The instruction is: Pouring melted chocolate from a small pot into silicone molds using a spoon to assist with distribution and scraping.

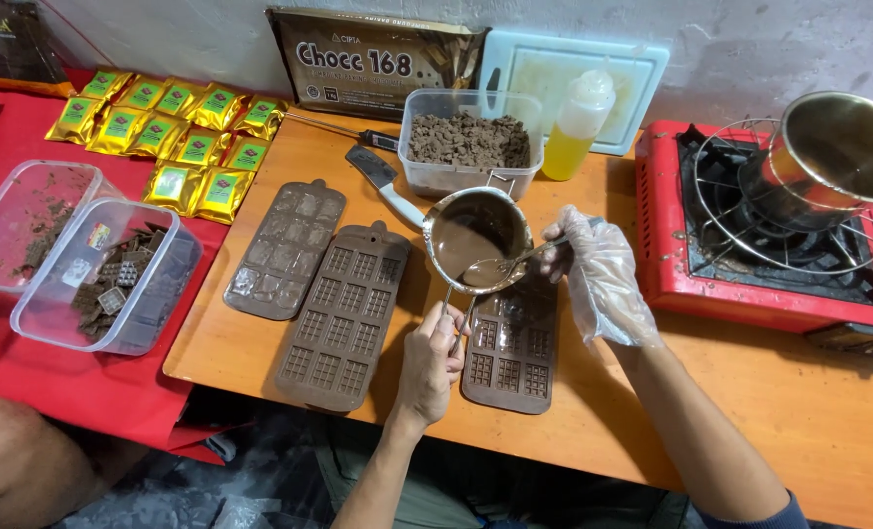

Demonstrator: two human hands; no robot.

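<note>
Left hand [429,358] grips the small pot [476,238] by its handle, over the brown mould [510,348]; gloved right hand [593,269] holds a spoon [500,266] scooping inside, so drips land there

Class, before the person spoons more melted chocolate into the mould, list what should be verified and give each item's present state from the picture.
1. Left hand grips the handle of the small pot: ok.
2. Pot sits over the brown mould, so drips land on it: ok.
3. Right hand, in a clear glove, holds the spoon with its bowl inside the pot: ok.
4. Mould lies flat on the wooden table: ok.
5. Which cavities are already full: cannot tell, the pot hides part of the mould.
6. Stove flame off: cannot tell.
</note>
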